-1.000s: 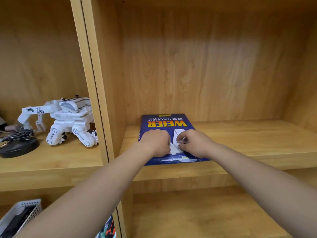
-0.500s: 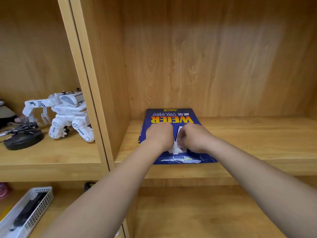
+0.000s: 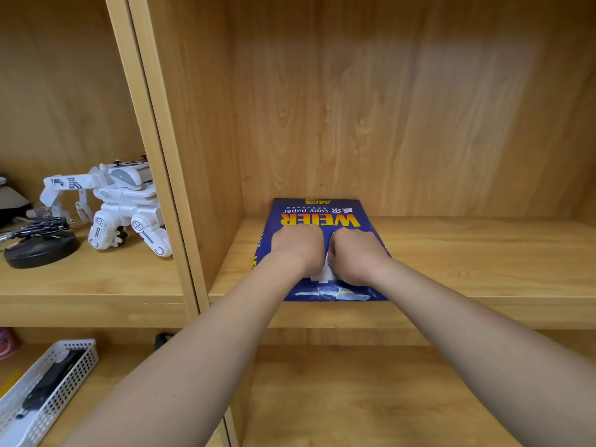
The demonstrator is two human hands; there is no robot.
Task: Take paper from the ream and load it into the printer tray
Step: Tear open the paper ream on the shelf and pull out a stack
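A blue ream of copy paper (image 3: 319,214) with yellow lettering lies flat on the wooden shelf (image 3: 467,253), against the left wall of the compartment. Its wrapper is torn along the near end, and white paper (image 3: 325,275) shows in a slit on top. My left hand (image 3: 295,248) and my right hand (image 3: 354,256) rest side by side on the ream, both fists closed on the torn wrapper edges at that slit. No printer is in view.
A white toy robot (image 3: 119,204) and a black round base with cables (image 3: 38,245) stand on the left shelf beyond the upright divider (image 3: 167,188). A white mesh basket (image 3: 42,391) sits on the lower left shelf. The lower shelf (image 3: 354,398) lies below my arms.
My hands have drawn closer together on the ream and slid slightly farther along its top. The camera has shifted to the right and down.
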